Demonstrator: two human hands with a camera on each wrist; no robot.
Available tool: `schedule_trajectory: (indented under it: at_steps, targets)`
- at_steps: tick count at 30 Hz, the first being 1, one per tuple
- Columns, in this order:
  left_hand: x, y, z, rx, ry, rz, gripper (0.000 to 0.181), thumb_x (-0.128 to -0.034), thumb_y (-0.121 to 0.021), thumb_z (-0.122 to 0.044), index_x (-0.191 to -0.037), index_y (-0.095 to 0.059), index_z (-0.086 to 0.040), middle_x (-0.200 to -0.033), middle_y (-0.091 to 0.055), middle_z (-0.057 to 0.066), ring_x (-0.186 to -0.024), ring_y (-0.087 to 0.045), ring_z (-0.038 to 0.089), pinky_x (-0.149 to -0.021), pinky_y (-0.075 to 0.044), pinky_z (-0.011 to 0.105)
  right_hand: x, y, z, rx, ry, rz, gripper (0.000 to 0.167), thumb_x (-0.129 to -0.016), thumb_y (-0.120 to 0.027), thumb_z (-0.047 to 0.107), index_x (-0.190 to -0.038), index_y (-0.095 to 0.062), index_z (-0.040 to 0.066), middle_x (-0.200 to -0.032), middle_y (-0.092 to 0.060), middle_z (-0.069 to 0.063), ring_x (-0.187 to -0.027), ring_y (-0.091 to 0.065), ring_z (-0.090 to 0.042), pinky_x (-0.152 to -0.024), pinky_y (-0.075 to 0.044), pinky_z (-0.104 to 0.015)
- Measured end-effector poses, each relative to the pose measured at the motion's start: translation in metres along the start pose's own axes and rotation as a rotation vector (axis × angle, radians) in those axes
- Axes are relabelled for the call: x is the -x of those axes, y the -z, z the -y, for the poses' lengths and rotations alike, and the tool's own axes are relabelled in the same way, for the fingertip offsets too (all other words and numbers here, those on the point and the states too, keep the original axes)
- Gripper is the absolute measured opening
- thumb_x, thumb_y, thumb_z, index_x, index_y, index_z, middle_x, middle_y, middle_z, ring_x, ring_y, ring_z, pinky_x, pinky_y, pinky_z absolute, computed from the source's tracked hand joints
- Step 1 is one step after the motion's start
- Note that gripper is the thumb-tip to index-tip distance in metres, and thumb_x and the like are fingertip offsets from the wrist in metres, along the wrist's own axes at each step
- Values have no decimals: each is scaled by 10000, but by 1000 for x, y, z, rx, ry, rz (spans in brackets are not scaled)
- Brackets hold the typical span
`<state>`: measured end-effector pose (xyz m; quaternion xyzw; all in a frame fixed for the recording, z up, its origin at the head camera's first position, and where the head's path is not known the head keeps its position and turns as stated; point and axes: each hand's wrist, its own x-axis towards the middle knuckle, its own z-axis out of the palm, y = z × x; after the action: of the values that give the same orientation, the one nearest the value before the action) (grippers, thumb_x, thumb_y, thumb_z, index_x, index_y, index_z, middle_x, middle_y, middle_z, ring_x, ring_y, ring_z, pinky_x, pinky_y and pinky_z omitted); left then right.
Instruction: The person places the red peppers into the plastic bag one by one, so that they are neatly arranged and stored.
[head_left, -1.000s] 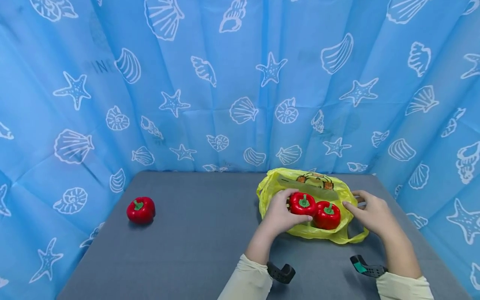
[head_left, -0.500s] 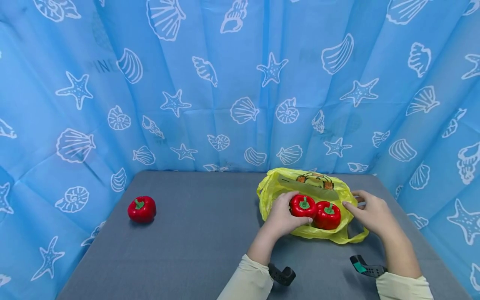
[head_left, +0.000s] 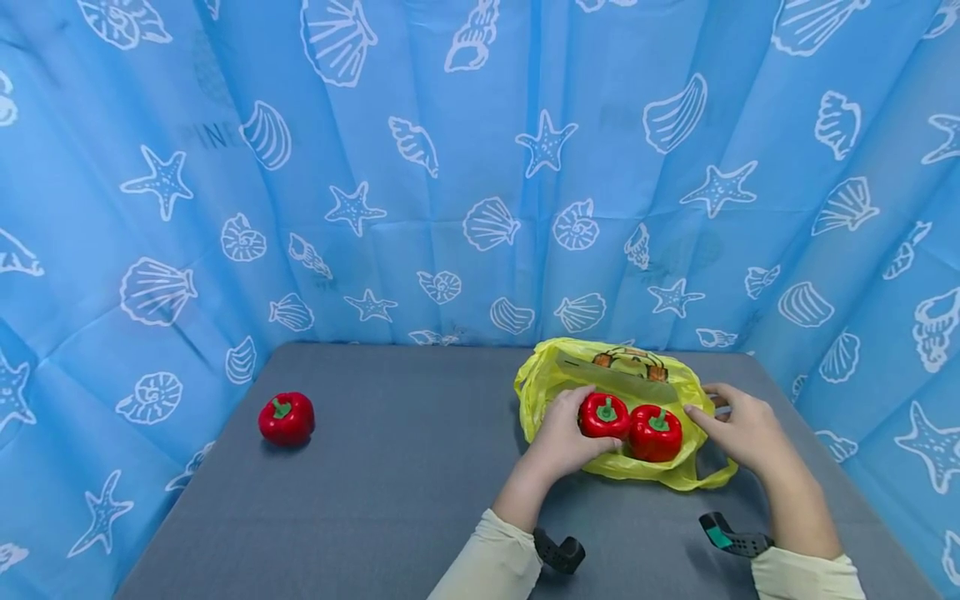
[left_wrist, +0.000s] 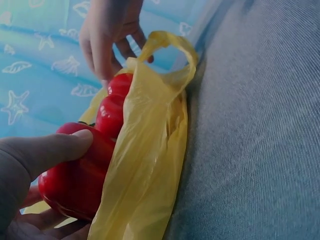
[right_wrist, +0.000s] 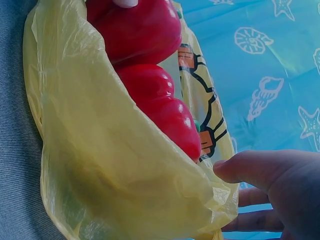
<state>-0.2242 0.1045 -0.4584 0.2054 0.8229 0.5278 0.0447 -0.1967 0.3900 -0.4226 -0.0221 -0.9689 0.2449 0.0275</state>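
Note:
My left hand (head_left: 558, 433) grips a shiny red bell pepper (head_left: 604, 417) with a green stem, thumb on its near side. That pepper sits in the mouth of a yellow plastic bag (head_left: 540, 379), left of a second red bell pepper (head_left: 655, 435). In the left wrist view the two peppers appear to touch, and the bag wall (left_wrist: 145, 160) covers their lower parts. At the bag's right rim, my right hand (head_left: 750, 429) holds the plastic between thumb and fingers; the fingertips are partly hidden behind it.
A third red bell pepper (head_left: 287, 418) stands far off on the left of the grey table (head_left: 397, 450). A bag handle loop (head_left: 716, 475) hangs at the front right. The blue shell-patterned curtain (head_left: 450, 167) surrounds the table's back and sides.
The left hand has lowered its pepper slightly into the bag. The right hand keeps its place on the bag rim. The head view has shifted a little.

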Motion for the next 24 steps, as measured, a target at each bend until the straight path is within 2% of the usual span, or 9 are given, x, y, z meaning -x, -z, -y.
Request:
schedule_trajectory:
  at_steps: [24]
  targets:
    - [0, -6, 4, -9, 11, 23, 800, -847, -907, -284, -1539, -525, -162, -1382, -621, -37, -1269, -545, 67, -911, -581, 232, -1, -2, 0, -9, -1, 0, 724, -1044, -627, 495, -1407, -529, -124, -1286, -633, -387, -1067, -687, -496, -745, -650, -504]
